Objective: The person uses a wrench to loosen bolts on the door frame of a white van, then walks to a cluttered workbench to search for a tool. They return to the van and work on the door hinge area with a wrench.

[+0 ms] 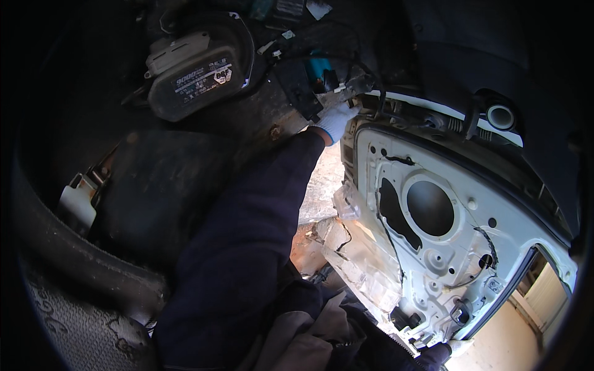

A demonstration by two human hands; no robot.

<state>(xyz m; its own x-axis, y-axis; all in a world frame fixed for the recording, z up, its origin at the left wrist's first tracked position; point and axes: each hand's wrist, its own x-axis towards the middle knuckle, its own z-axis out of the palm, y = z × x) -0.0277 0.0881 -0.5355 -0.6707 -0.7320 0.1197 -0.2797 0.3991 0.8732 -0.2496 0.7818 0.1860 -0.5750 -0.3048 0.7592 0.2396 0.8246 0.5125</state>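
My left hand point(337, 122), in a white glove, reaches up at the end of a dark sleeve to the hinge side of an open car door point(387, 139). Its fingers are bent in by the door gap, just below some black wiring point(378, 93); what they hold is hidden in shadow. Down at the lower right, my gloved right hand point(458, 347) grips the door's far edge, only partly in view. The door's inner side is bare white metal with a large round opening point(431, 208), and crumpled clear plastic sheeting point(368, 266) hangs along its lower side.
A dark, flat speaker box point(197, 80) with a printed label lies at upper left. Near it are loose cables with a pale connector point(266, 47) and a teal object point(320, 69). A patterned seat point(80, 321) fills the lower left. A round air vent point(500, 117) sits upper right.
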